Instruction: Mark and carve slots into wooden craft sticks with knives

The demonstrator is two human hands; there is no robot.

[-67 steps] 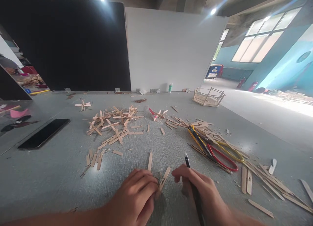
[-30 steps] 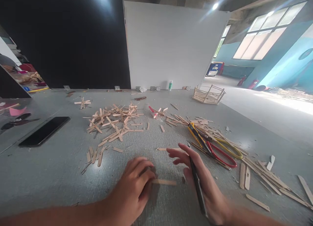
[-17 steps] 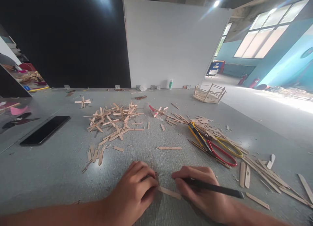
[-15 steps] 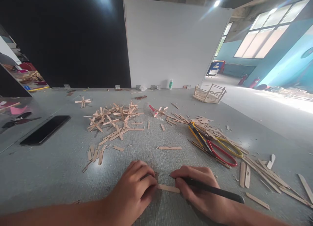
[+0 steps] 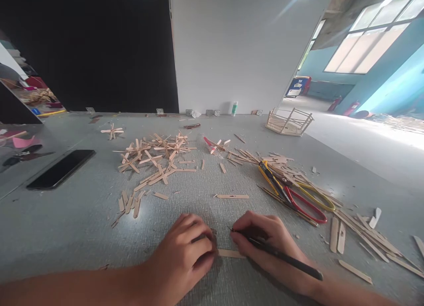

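Low on the table, my left hand (image 5: 187,251) is closed, its fingertips pressing one end of a flat wooden craft stick (image 5: 231,254). The stick's left end is hidden under the fingers. My right hand (image 5: 271,246) pinches a slim black pen-shaped tool (image 5: 291,259), its thin pointed tip just above the table to the left of the fingertips. The tool's exact kind cannot be made out. Part of the right hand overlaps the stick's right end. Straight ahead of both hands lies another craft stick (image 5: 232,196) with a small dark hole in its middle.
Crossed sticks (image 5: 159,153) are heaped at left centre, with short stick pieces nearer me. A yellow utility knife (image 5: 270,180) and red-and-yellow-handled pliers (image 5: 306,204) lie among loose sticks (image 5: 364,235) at right. A phone (image 5: 61,169) is at left, a stick frame (image 5: 289,122) far right.
The tool's tip has lifted and moved slightly away from the stick, with the right hand shifting up a little. My left hand stays on the stick. The camera view has tilted slightly.
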